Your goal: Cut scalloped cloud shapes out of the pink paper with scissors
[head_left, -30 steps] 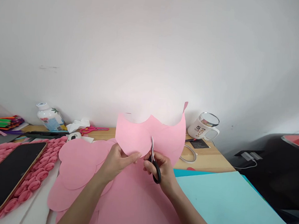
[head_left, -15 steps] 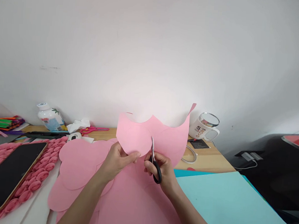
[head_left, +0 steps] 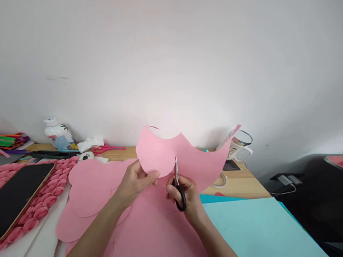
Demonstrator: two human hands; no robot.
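Note:
A sheet of pink paper [head_left: 158, 155] is held up off the desk, with a rounded lobe partly cut on its left and a scalloped upper edge. My left hand [head_left: 135, 182] pinches the lobe's lower edge between thumb and fingers. Black-handled scissors [head_left: 180, 197] sit in my right hand [head_left: 186, 194], blades pointing up at the lobe's right side along the cut. The rest of the sheet curls away to the right behind the blades. Below lie more pink sheets [head_left: 158, 237], and cut pink paper rounds [head_left: 92, 187] overlap to the left.
A phone [head_left: 13, 199] rests on a pink braided mat [head_left: 49, 202] at left. Behind are a white bottle [head_left: 59, 135], a tissue [head_left: 90, 143] and pink scissors [head_left: 109, 149]. A mug [head_left: 240, 151] stands at back right, a cable [head_left: 220, 182] before it. Light-blue paper [head_left: 266, 233] lies at right.
The cut has advanced around the lobe, and the lobe has turned in my left hand. The outer part of the sheet has swung right, now overlapping the mug. My right hand has barely moved.

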